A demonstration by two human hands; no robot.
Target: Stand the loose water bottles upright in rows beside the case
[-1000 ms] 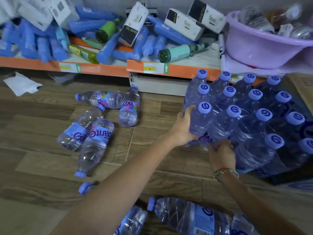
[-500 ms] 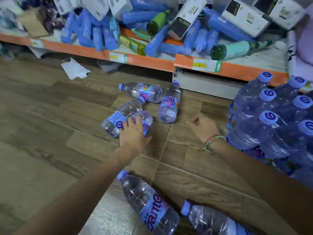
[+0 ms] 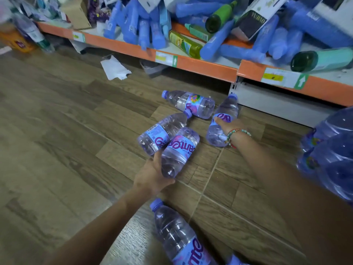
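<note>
Two hands | left hand [image 3: 152, 176] fingers grip bottle [image 3: 178, 152] | right hand [image 3: 229, 125] fingers grip labelled bottle [image 3: 222, 121]

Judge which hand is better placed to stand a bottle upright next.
Left. The left hand already grips a lying bottle around its lower body. The right hand only rests on another bottle.

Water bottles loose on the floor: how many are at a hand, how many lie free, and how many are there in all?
Gripped bottle, in the left hand: 1
Touched bottle, under the right hand: 1
Free bottles, lying flat, plus one at the bottom edge showing only its top: 4
Total: 6
</note>
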